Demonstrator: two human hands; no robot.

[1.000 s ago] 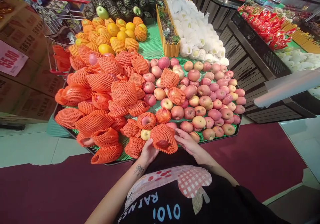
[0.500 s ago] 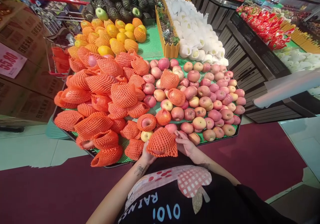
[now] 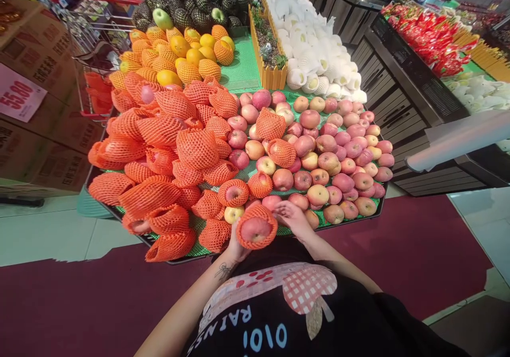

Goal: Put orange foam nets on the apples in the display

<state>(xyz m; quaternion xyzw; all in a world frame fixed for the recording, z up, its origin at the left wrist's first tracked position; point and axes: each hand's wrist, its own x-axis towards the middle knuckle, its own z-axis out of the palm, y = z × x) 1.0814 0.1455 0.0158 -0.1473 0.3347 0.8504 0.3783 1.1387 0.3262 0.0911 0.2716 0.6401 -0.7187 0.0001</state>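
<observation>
So the person has a pinkish-red apple sitting in an orange foam net sleeve, held right at the near edge of the black display tray, just in front of their black printed T-shirt. The sleeve is around the sides and bottom, with the apple's top showing through the open mouth.

To get this step right, it looks like the trick is seating the apple evenly: keep the net's rim level all round so the fruit sits centred, and don't squeeze, since foam mesh gives and apples bruise easily.

The left hand is curled under and behind the sleeved apple, cupping it from below, with the fingers mostly hidden by the net. The right hand is half open, fingers loosely bent and resting against the sleeve's right side; whether it actually pinches the mesh is hard to tell.

Just beyond sit a small yellowish bare apple and other sleeved apples, then the heap of bare pink-red apples to the right and the pile of orange foam nets to the left, all on green mesh matting. Further back are netted yellow-orange citrus fruits and white foam-wrapped fruit.
</observation>
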